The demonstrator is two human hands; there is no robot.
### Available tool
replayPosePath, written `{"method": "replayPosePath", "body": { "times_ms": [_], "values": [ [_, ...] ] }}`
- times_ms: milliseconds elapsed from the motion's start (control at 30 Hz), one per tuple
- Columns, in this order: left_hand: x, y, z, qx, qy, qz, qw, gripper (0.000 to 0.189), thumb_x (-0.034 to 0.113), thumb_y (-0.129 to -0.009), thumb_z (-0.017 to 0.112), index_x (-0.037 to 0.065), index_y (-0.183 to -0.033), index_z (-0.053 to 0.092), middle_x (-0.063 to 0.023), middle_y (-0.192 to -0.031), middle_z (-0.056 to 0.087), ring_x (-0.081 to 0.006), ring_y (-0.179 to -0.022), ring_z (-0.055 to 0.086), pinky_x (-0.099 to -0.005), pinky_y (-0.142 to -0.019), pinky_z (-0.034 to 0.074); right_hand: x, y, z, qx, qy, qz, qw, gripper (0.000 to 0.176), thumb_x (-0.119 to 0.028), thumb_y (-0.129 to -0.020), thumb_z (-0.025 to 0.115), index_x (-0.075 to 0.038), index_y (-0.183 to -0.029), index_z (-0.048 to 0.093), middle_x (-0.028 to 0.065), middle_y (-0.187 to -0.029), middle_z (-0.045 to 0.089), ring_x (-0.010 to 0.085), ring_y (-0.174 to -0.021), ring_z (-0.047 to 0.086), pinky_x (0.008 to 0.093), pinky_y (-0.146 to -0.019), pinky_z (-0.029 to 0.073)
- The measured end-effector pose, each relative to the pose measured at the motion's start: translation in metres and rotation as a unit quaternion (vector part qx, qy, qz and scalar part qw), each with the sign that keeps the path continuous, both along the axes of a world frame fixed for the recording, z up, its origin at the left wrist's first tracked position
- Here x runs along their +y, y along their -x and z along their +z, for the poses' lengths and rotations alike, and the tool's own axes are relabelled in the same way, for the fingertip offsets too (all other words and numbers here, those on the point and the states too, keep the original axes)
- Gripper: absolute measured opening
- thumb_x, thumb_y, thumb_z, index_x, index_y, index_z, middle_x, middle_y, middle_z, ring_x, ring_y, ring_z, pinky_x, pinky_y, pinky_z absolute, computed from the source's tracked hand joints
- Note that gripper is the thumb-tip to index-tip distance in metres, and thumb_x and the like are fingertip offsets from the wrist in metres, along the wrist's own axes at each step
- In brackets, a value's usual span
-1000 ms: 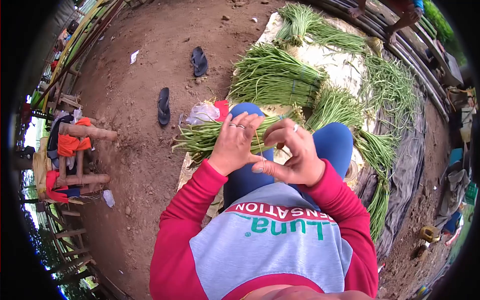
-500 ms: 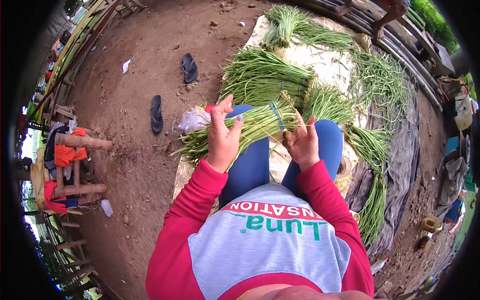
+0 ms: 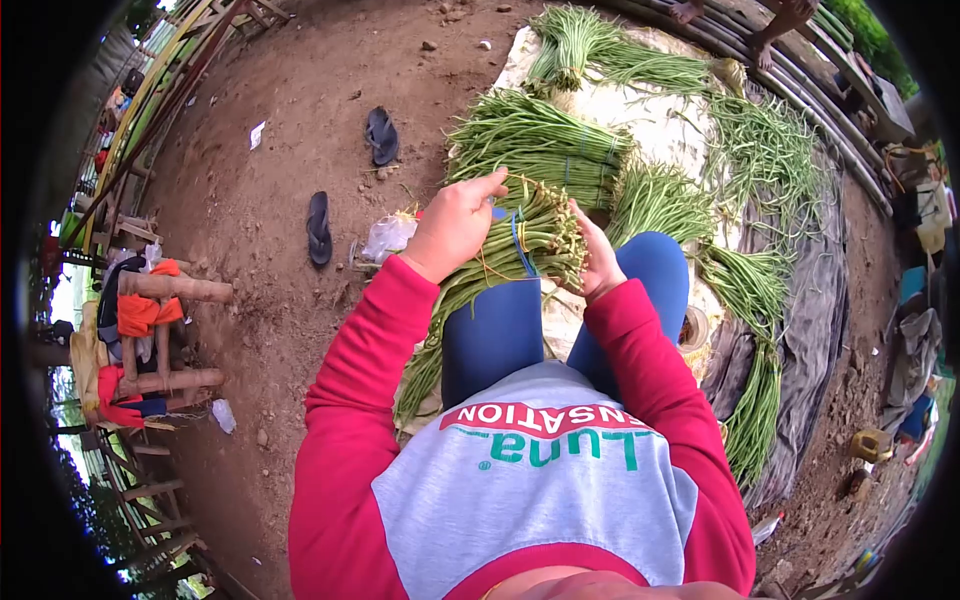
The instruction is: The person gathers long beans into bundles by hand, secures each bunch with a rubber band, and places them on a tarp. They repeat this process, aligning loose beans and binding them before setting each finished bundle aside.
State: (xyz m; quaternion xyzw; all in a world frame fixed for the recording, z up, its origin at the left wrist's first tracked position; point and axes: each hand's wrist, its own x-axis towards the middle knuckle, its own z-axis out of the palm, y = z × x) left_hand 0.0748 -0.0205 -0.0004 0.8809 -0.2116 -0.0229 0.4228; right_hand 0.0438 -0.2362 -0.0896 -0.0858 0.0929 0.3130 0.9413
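Held: one thick bundle of long green string beans (image 3: 520, 248), lying across the blue-trousered lap and tilted, its cut ends up toward 1 o'clock and its tails trailing down to 7 o'clock past the knee.
- One thin blue band (image 3: 516, 240) circles the bundle near the upper end.
- Left hand (image 3: 455, 225) is clamped over the top of the bundle, thumb stretched toward the ends.
- Right hand (image 3: 598, 262) is pressed against the bundle's 3 o'clock side. Its fingers are hidden by beans, so I cannot tell whether they close round it.

Risks, as judged:
- The band sits high, so the loose tails could splay or slide out toward the bare brown dirt.
- A harder squeeze by the left hand could snap pods.
- If the lap shifts, the whole bundle could roll off at 9 o'clock.

Counts:
- Hands: two.
- Held bundle: one.
- Blue band on it: one.
- Dark rubber flip-flops: two, one (image 3: 380, 135) at 11 o'clock, one (image 3: 319, 228) at 9 o'clock.
- Crumpled clear plastic bag (image 3: 388, 237): one, just beside the left wrist.
- Bean heaps on the pale ground sheet (image 3: 650, 115), 12 to 4 o'clock: at least five. They overlap, so the exact number is unclear.
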Motion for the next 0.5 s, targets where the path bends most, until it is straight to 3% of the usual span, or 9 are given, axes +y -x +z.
{"method": "replayPosePath", "body": {
  "times_ms": [67, 133, 200, 267, 367, 400, 433, 467, 500],
  "values": [
    [0.017, -0.004, -0.044, 0.017, 0.037, 0.063, 0.997, 0.036, 0.001, -0.089, 0.051, 0.000, -0.121, 0.068, -0.0183, -0.104, 0.073, -0.0319, -0.092, 0.071, -0.0384, -0.085, 0.056, 0.022, 0.007, -0.051, 0.086, 0.036, -0.002, 0.996, 0.042, -0.040, -0.104, 0.048, -0.002, -0.110, 0.063, 0.0170, -0.102, 0.069, 0.0227, -0.077, 0.070, 0.0348, -0.067, 0.061],
    [0.037, -0.003, -0.062, 0.090, 0.029, 0.103, 0.990, 0.033, -0.004, -0.086, 0.048, -0.001, -0.107, 0.074, -0.0165, -0.100, 0.074, -0.0288, -0.089, 0.072, -0.0346, -0.084, 0.055, 0.031, 0.028, -0.118, 0.080, -0.146, 0.127, 0.978, 0.033, -0.032, -0.103, 0.051, -0.002, -0.109, 0.063, 0.0142, -0.094, 0.067, 0.0174, -0.068, 0.065, 0.0266, -0.056, 0.057],
    [0.038, 0.010, -0.050, 0.112, 0.016, 0.145, 0.983, 0.030, -0.004, -0.084, 0.048, -0.002, -0.093, 0.076, -0.0158, -0.097, 0.075, -0.0257, -0.089, 0.072, -0.0318, -0.084, 0.055, 0.033, 0.047, -0.118, 0.008, -0.010, 0.155, 0.988, 0.019, -0.014, -0.099, 0.055, 0.000, -0.110, 0.061, 0.0129, -0.096, 0.066, 0.0178, -0.076, 0.065, 0.0264, -0.067, 0.057],
    [0.038, 0.024, -0.043, 0.091, 0.076, 0.171, 0.978, 0.028, -0.006, -0.083, 0.047, -0.008, -0.094, 0.072, -0.0158, -0.102, 0.074, -0.0210, -0.096, 0.069, -0.0324, -0.093, 0.052, 0.046, 0.079, -0.028, -0.030, 0.150, 0.010, 0.988, 0.028, -0.003, -0.091, 0.063, 0.002, -0.118, 0.059, 0.0134, -0.108, 0.066, 0.0218, -0.091, 0.067, 0.0320, -0.083, 0.056],
    [0.039, 0.049, -0.025, 0.212, 0.345, 0.069, 0.912, 0.052, 0.004, -0.085, 0.060, -0.004, -0.135, 0.052, -0.0174, -0.128, 0.063, -0.0250, -0.116, 0.061, -0.0360, -0.101, 0.048, 0.047, 0.088, -0.023, -0.237, 0.289, 0.020, 0.927, 0.058, -0.007, -0.085, 0.074, 0.004, -0.138, 0.052, 0.0138, -0.126, 0.064, 0.0253, -0.114, 0.062, 0.0348, -0.104, 0.047],
    [0.031, 0.064, 0.000, 0.267, 0.430, 0.043, 0.861, 0.071, 0.011, -0.084, 0.068, -0.001, -0.148, 0.040, -0.0177, -0.137, 0.058, -0.0271, -0.122, 0.058, -0.0383, -0.104, 0.047, 0.038, 0.085, 0.009, -0.214, 0.241, 0.021, 0.946, 0.058, -0.004, -0.084, 0.076, 0.001, -0.137, 0.055, 0.0099, -0.131, 0.064, 0.0200, -0.121, 0.059, 0.0339, -0.106, 0.044],
    [0.045, 0.069, -0.003, 0.155, 0.180, -0.038, 0.971, 0.086, 0.021, -0.080, 0.076, 0.001, -0.151, 0.032, -0.0204, -0.142, 0.052, -0.0307, -0.127, 0.055, -0.0414, -0.104, 0.046, 0.032, 0.078, 0.008, -0.215, 0.261, 0.021, 0.941, 0.058, -0.008, -0.084, 0.077, 0.001, -0.137, 0.055, 0.0115, -0.130, 0.065, 0.0182, -0.119, 0.060, 0.0336, -0.105, 0.045],
    [0.056, 0.068, -0.003, 0.010, -0.078, -0.119, 0.990, 0.102, 0.030, -0.076, 0.084, 0.003, -0.154, 0.025, -0.0231, -0.148, 0.045, -0.0344, -0.131, 0.051, -0.0446, -0.105, 0.045, 0.029, 0.072, 0.009, -0.220, 0.279, 0.024, 0.935, 0.060, -0.012, -0.083, 0.078, 0.002, -0.137, 0.055, 0.0131, -0.129, 0.065, 0.0165, -0.116, 0.060, 0.0333, -0.103, 0.046],
    [0.045, 0.076, -0.004, -0.006, -0.117, -0.075, 0.990, 0.108, 0.034, -0.068, 0.089, 0.002, -0.151, 0.029, -0.0236, -0.142, 0.049, -0.0371, -0.128, 0.053, -0.0459, -0.104, 0.045, 0.032, 0.070, 0.010, -0.255, 0.291, 0.000, 0.922, 0.060, -0.013, -0.083, 0.079, 0.001, -0.137, 0.055, 0.0115, -0.129, 0.065, 0.0164, -0.116, 0.060, 0.0331, -0.103, 0.046]
  ]
}}
